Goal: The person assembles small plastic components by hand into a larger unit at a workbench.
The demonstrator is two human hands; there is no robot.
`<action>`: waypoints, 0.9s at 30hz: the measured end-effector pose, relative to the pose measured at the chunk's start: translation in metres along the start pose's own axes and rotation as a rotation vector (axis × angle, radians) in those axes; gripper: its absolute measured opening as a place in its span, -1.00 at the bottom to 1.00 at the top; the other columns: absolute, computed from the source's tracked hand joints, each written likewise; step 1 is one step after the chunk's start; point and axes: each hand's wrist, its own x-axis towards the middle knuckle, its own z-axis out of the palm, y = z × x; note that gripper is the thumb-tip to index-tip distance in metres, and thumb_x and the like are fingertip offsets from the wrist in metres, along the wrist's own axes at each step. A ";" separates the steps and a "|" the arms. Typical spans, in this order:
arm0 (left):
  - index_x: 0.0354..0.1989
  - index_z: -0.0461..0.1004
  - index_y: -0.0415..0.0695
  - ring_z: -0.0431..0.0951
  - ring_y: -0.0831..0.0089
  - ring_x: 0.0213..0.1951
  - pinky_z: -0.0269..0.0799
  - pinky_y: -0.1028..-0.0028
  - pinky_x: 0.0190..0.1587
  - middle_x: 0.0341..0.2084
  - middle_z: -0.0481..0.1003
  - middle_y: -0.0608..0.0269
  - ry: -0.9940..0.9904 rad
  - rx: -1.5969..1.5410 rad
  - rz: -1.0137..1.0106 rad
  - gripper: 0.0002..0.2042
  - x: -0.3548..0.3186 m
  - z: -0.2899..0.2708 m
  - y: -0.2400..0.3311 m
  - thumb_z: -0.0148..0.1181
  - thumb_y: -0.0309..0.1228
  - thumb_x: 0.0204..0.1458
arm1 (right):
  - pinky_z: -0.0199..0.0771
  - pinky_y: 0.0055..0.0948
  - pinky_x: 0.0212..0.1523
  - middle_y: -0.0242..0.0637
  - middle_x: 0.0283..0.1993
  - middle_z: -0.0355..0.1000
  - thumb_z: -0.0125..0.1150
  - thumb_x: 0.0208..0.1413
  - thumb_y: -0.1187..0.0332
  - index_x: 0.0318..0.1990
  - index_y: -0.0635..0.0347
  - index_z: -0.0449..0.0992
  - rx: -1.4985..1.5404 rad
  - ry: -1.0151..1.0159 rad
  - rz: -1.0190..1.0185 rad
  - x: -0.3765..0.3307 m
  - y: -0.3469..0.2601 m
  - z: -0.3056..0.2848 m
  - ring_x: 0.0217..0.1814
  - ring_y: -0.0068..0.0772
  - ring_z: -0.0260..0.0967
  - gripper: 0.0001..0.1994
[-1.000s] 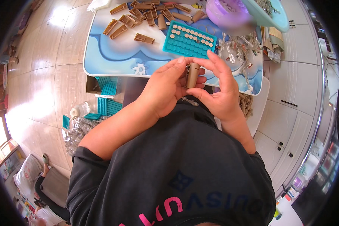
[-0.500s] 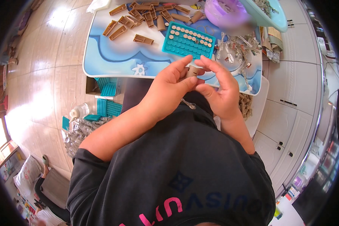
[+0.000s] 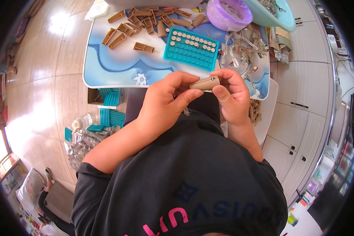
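Note:
A brown tapered plastic shell piece (image 3: 202, 83) lies nearly level between my hands, just off the table's near edge. A small metal fitting shows near its right end. My left hand (image 3: 165, 96) pinches the left end between thumb and fingers. My right hand (image 3: 234, 92) has its fingers curled behind the right end, its thumb beside it. Beyond them sits a teal tray (image 3: 185, 59) of round pockets, with pale round discs in its far rows. Several loose brown shells (image 3: 144, 47) are scattered at the table's far left; some show their hollow side.
On the patterned table (image 3: 106, 78), small clear bags (image 3: 235, 57) lie right of the tray. A purple bowl (image 3: 213, 17) and light-blue basin (image 3: 288, 21) stand at the back right. Teal trays (image 3: 113, 117), a clear bottle (image 3: 81, 122) and a plastic bag (image 3: 80, 147) are low left. White cabinets (image 3: 291, 129) line the right.
The brown shell, upright and partly hidden before, has been turned lengthwise, its metal fitting now in sight. Both hands have come lower in the picture. The table and its things appear shifted slightly left.

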 end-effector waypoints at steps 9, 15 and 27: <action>-0.24 0.40 -0.26 0.45 0.63 -0.39 0.38 0.61 -0.32 -0.42 0.50 0.29 0.028 0.019 0.019 -0.89 0.007 0.000 -0.009 0.13 -0.53 0.08 | 0.22 -0.69 -0.27 -0.44 -0.35 0.32 0.13 0.14 0.38 -0.15 0.31 0.37 -0.068 0.034 -0.061 0.006 0.006 0.008 -0.34 -0.70 0.17 -0.80; -0.10 0.37 -0.20 0.50 0.55 -0.36 0.46 0.52 -0.26 -0.35 0.47 0.25 -0.210 -0.486 -0.350 -0.81 0.027 -0.016 -0.004 0.03 -0.41 0.16 | 0.29 -0.59 -0.31 -0.40 -0.38 0.37 0.20 0.07 0.38 -0.18 0.26 0.45 -0.359 -0.111 -0.052 0.029 -0.007 0.000 -0.34 -0.59 0.27 -0.80; 0.05 0.34 -0.16 0.51 0.52 -0.33 0.47 0.50 -0.19 -0.25 0.48 0.23 -0.200 -0.699 -0.510 -0.71 0.043 -0.019 -0.007 -0.01 -0.38 0.18 | 0.41 -0.41 -0.21 -0.18 -0.27 0.50 0.16 -0.03 0.37 -0.17 0.16 0.51 -1.464 -0.111 -0.061 0.206 -0.040 -0.067 -0.28 -0.24 0.45 -0.77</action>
